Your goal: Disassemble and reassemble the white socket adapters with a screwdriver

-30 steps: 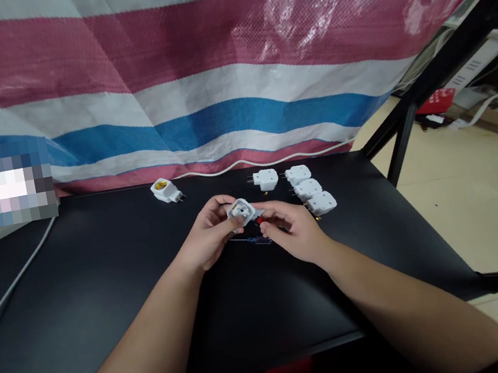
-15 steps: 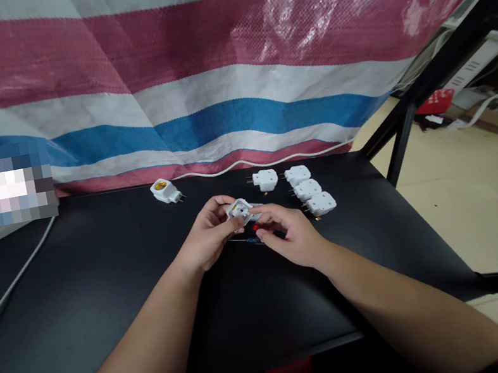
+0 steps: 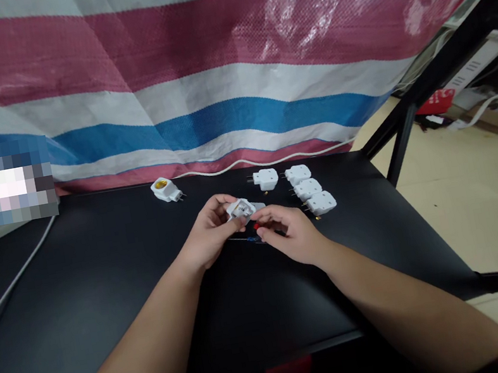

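Observation:
My left hand [image 3: 209, 232] grips a white plug-in lamp socket housing [image 3: 244, 208] between thumb and fingers. Its hollow inside faces up and holds small parts too fine to make out. Close by on the right, my right hand [image 3: 290, 230] has its fingers curled, the index fingertip at the housing's near right edge. A small red piece [image 3: 257, 227] shows between the right thumb and fingers; whether it is held is hard to tell. Beneath the hands lies a thin tool, apparently a screwdriver, with a blue part [image 3: 252, 238], partly hidden.
Several white plug adapters stand right of centre, one [image 3: 266, 179] apart and a stack [image 3: 307, 188] beside it. Small brass-coloured bits lie near them. A white lamp socket [image 3: 165, 190] with a plug lies back left. A cable [image 3: 245, 164] runs along the striped sheet [image 3: 199, 124].
The right index finger has drawn back slightly from inside the housing to its edge. The housing has tilted a little in my left hand. Everything else stays put.

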`<state>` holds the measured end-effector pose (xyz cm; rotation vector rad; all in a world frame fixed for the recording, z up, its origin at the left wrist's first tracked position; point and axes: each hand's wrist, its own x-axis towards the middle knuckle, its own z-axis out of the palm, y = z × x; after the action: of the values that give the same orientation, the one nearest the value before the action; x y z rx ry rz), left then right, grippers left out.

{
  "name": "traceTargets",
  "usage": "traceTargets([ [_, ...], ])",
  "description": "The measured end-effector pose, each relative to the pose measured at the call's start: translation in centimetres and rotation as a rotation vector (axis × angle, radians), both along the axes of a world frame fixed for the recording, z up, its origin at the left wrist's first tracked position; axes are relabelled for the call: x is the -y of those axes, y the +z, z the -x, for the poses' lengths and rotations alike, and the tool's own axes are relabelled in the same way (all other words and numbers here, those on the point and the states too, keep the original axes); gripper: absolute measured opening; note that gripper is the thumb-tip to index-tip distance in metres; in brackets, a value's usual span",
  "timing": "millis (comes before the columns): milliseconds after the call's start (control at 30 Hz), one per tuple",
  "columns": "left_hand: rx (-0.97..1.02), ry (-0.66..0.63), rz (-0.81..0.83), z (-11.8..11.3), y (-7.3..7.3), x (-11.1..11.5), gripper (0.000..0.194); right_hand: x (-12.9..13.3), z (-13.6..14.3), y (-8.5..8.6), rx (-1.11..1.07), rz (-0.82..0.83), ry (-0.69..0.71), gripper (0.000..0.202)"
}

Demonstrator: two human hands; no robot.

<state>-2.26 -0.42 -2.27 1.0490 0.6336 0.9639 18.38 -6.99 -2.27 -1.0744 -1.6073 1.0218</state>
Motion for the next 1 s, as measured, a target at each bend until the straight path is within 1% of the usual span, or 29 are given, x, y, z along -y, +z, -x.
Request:
traceTargets([
  [100,0.01,-0.004,-0.016,0.01,-0.16,-0.07,0.044,0.06,0.07,0.02,0.004,0.023,0.01,0.03],
  [333,0.016,0.017,-0.058,0.0,-0.47,-0.15,0.042,0.09,0.1,0.04,0.017,-0.021,0.015,0.039],
  [467,0.003,0.028,-0.097,-0.07,-0.52,-0.14,0.041,0.06,0.09,-0.04,-0.01,-0.007,0.029,0.045],
  [600,-0.024,0.053,-0.144,-0.14,-0.46,-0.06,0.039,-0.07,-0.03,-0.13,-0.068,0.07,0.059,0.045],
  [733,-0.059,0.062,-0.182,-0.12,-0.4,-0.02,0.038,-0.24,-0.16,-0.18,-0.144,0.168,0.06,0.042],
  [867,-0.081,0.076,-0.201,-0.09,-0.38,-0.01,0.039,-0.28,-0.04,-0.14,-0.18,0.212,0.06,0.043],
  [1000,-0.084,0.092,-0.197,-0.07,-0.36,0.02,0.04,-0.32,0.21,-0.1,-0.312,0.32,0.056,0.047],
])
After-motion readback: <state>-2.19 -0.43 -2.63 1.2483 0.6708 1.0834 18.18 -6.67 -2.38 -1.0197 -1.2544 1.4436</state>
